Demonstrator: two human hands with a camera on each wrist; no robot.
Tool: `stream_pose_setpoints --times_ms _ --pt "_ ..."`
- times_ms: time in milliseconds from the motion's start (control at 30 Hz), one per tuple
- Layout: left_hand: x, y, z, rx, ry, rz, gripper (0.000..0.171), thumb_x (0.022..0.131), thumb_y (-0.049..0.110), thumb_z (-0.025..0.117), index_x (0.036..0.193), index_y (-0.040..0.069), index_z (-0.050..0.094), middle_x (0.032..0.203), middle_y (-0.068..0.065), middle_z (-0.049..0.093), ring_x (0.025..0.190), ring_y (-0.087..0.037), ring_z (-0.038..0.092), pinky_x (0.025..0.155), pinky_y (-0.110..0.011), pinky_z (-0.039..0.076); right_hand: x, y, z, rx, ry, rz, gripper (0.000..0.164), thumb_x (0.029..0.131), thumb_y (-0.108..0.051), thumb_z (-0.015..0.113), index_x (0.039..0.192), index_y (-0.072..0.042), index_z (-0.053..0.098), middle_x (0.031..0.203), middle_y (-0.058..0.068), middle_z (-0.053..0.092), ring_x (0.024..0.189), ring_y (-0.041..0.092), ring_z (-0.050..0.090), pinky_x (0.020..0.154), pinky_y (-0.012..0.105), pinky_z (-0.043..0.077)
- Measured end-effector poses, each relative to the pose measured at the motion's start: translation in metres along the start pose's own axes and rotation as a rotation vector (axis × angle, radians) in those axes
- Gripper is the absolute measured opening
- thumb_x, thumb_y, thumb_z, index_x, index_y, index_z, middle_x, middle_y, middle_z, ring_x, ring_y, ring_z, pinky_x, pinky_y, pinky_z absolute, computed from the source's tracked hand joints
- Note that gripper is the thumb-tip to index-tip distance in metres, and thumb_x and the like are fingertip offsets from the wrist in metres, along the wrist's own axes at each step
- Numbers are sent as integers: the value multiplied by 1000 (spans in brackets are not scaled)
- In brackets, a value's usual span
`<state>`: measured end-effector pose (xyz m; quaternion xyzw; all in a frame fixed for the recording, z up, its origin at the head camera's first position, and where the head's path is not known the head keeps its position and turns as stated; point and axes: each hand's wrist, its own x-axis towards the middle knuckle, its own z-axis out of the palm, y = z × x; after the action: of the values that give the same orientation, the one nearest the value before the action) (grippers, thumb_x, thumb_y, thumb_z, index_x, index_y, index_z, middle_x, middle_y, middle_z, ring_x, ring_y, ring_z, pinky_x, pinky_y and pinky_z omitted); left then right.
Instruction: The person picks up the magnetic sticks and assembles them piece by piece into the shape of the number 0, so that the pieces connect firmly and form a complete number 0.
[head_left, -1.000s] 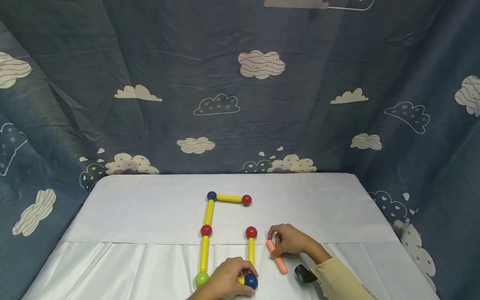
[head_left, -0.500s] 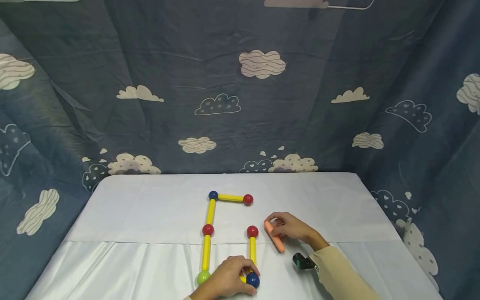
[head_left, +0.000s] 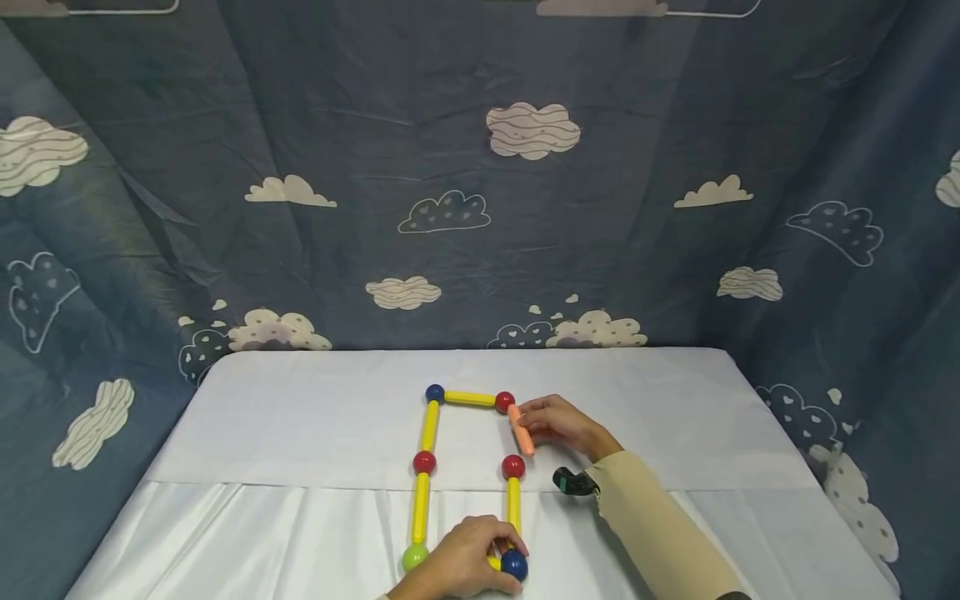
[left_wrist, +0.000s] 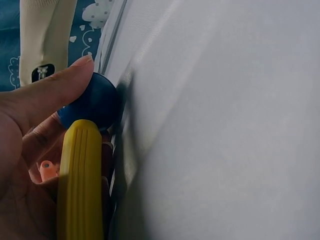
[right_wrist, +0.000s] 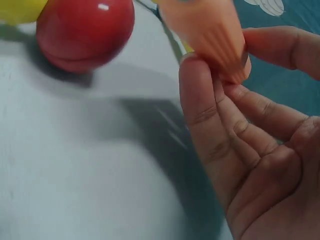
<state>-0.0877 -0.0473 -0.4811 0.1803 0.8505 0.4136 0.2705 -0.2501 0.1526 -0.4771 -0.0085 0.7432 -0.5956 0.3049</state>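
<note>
My right hand [head_left: 562,427] pinches an orange rod [head_left: 521,433] between thumb and fingers. Its far end is at the back right red ball [head_left: 505,402]; whether they touch I cannot tell. The near end hangs just above and right of the other red ball [head_left: 513,467]. In the right wrist view the ribbed orange rod [right_wrist: 215,40] is off the table, beside a red ball [right_wrist: 85,35]. My left hand [head_left: 472,557] grips the blue ball [head_left: 514,566] at the front right corner. A yellow rod [left_wrist: 80,180] joins that ball, partly hidden under the hand.
Yellow rods and balls form a frame on the white table [head_left: 300,433]: a blue ball [head_left: 435,394] at back left, a red ball [head_left: 424,462] midway, a green ball [head_left: 415,557] at front left. A dark cloud-print curtain [head_left: 450,167] hangs behind.
My right hand has lifted the orange rod and carried it away from me and leftward, up to the back red ball. The left hand stays at the blue ball. The view shifted slightly.
</note>
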Motion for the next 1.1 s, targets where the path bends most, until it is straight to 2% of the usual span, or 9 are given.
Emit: stream_pose_setpoints --times_ms 133,267,500,733,1100 --pt "0 0 2 -10 -3 -15 24 73 23 84 91 27 68 80 12 53 76 -6 45 72 -26 38 5 4 4 85 -4 38 31 91 -10 61 116 9 62 87 7 70 71 15 67 71 30 57" --pt "0 0 4 -27 -6 -25 25 73 23 85 91 28 68 80 12 53 77 -6 45 73 -27 38 8 7 8 126 28 76 26 90 -9 62 111 7 64 84 8 70 71 17 68 70 32 57" --pt "-3 0 6 -40 -11 -41 24 75 22 84 92 28 67 82 11 52 80 -8 45 76 -30 39 11 6 13 148 59 78 30 91 -9 63 116 7 61 85 9 70 73 19 69 71 34 57" --pt "-4 -2 6 -60 -26 -64 23 76 22 82 93 28 68 82 9 52 79 -9 45 72 -29 40 12 6 19 102 98 55 37 91 -4 62 125 8 55 100 15 67 75 20 67 72 35 57" --pt "-2 0 1 0 -4 -28 25 75 25 83 93 28 67 83 13 51 80 -6 44 77 -29 38 19 5 25 -10 160 -4 35 89 -7 63 122 6 58 100 14 66 75 20 67 70 33 57"
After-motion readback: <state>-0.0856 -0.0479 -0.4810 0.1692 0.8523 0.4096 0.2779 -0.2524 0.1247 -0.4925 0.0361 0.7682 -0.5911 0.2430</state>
